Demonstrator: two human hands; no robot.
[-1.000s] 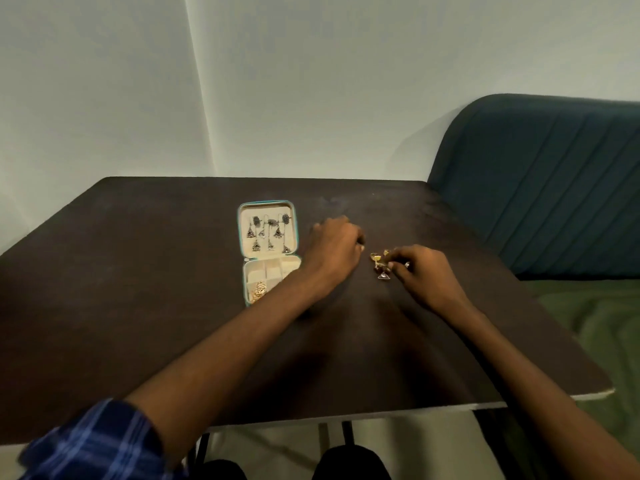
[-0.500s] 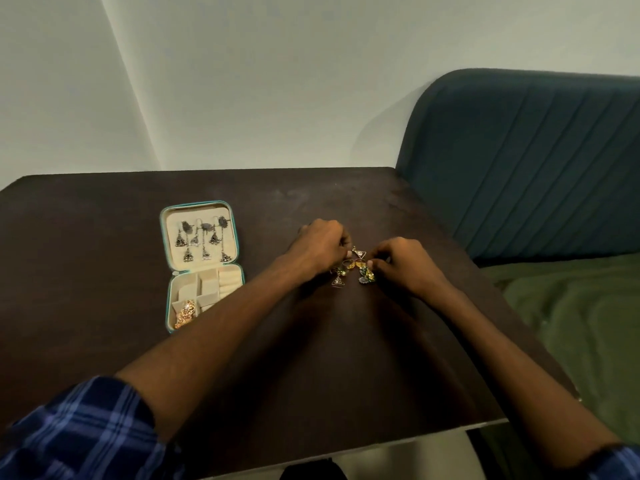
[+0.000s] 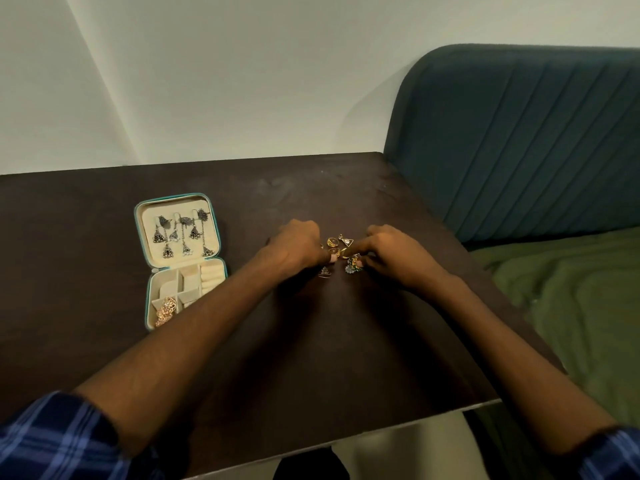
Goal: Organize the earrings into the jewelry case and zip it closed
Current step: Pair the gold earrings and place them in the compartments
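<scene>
The teal jewelry case [image 3: 149, 271] lies open on the left of the dark table [image 3: 311, 358]. Several silver dangling earrings [image 3: 181, 235] hang in its cream lid, and a gold filigree earring [image 3: 165, 310] lies in a front compartment. To the right, a small heap of loose earrings [image 3: 341, 245] sits between my hands: gold rings, silver triangles and a green one [image 3: 353, 266]. My left hand [image 3: 298, 247] is curled at the heap's left side, its thumb and fingers closed on a gold earring [image 3: 334, 251]. My right hand [image 3: 391, 254] pinches the green earring at the heap's right side.
A teal upholstered bench back [image 3: 519, 133] and a green cushion [image 3: 571, 289] stand along the table's right edge. A pale wall runs behind the table. Both my forearms stretch across the table's near half.
My left hand has moved right, away from the case, to the loose earrings. My right hand has stayed at the heap. The view has shifted, so the case now appears further left.
</scene>
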